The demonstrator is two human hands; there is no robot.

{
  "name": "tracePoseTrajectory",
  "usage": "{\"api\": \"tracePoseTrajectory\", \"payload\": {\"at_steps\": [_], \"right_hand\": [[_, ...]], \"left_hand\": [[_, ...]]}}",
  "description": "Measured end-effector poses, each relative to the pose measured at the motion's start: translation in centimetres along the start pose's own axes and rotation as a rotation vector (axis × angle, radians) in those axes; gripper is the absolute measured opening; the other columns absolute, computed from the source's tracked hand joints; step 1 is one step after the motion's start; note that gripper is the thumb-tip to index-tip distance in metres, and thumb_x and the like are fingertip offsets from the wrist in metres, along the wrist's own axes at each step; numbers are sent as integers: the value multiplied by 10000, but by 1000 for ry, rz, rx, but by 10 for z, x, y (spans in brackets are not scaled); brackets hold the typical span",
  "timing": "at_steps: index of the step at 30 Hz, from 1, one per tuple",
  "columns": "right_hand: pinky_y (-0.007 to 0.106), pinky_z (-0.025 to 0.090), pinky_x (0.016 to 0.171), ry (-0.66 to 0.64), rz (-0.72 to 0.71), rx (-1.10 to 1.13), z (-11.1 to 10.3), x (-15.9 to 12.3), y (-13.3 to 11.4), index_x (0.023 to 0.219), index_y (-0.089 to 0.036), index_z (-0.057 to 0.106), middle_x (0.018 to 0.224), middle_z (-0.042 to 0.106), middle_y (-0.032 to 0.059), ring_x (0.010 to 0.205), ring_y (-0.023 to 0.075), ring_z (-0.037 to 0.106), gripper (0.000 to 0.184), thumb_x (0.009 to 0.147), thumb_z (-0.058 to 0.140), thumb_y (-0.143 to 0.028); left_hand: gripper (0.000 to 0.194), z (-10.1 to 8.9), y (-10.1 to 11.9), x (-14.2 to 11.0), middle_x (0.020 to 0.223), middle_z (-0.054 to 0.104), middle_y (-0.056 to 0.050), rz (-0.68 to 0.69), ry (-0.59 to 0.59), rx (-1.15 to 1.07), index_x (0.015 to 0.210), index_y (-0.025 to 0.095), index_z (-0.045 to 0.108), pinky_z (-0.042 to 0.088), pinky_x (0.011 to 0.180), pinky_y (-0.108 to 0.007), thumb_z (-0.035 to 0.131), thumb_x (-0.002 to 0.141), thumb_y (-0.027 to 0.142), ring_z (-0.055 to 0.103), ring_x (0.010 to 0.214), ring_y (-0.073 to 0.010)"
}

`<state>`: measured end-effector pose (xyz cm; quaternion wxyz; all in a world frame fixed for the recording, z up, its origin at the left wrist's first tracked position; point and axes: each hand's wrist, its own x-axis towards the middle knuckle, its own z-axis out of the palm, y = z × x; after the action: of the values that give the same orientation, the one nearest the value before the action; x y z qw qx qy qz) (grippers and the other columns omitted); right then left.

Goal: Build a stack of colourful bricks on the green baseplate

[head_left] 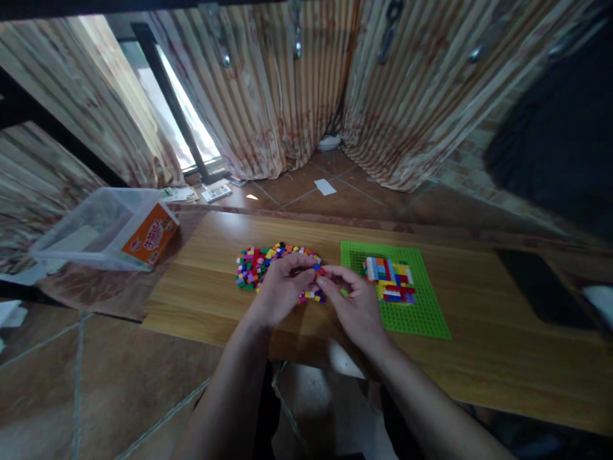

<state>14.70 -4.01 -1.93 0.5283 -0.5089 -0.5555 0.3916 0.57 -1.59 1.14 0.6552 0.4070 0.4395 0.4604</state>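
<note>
- The wooden table [488, 287] runs crosswise under both hands, its long axis reaching out to the left and right of them.
- The clear box [108, 246] sits well apart, beyond the left hand's outer side.
- The green baseplate [421, 319] lies just beyond and right of the right hand; it looks near square, with no clear long axis, its side edges running away from the body.
- The loose brick pile [248, 271] spreads behind and left of the left hand; plenty remains unjoined.
- The left hand [282, 287] curls inward, thumb and forefinger pinching at the small bricks.
- The right hand [354, 303] meets it, its fingertips pinching the same bricks.
- The built patch [397, 295], beside the right hand, covers only part of the baseplate, so the work seems partway; its far strips run away from the body, its near row crosswise.
- The small red and blue bricks [318, 270] are between both hands' fingertips, blue on the far side; whether they are joined, and their long axis, I cannot tell.
</note>
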Motion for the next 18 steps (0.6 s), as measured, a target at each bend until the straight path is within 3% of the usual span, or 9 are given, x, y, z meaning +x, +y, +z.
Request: {"api": "tracePoseTrajectory", "payload": {"at_steps": [4,14,18], "right_hand": [[337,543,756,91,52,89,-8,6,2,878,-220,750,847,761,28,791,186,682,156,808,684,-344],[324,538,736,126,40,147,-28,12,0,842,-239,773,812,762,19,772,176,678,136,797,678,-325],[321,536,713,123,98,218,-31,13,1,796,-234,761,759,749,13,728,170,667,120,763,702,-334]], "left_hand": [[199,13,-7,2,758,660,-14,54,-23,69,814,147,651,528,679,-261,757,719,286,618,675,-121],[145,29,-20,10,810,654,-17,241,-41,262,860,171,646,474,672,-236,720,771,258,585,727,-128],[104,33,-20,11,773,627,-3,284,-42,320,821,176,639,460,672,-234,707,784,245,563,708,-123]]}}
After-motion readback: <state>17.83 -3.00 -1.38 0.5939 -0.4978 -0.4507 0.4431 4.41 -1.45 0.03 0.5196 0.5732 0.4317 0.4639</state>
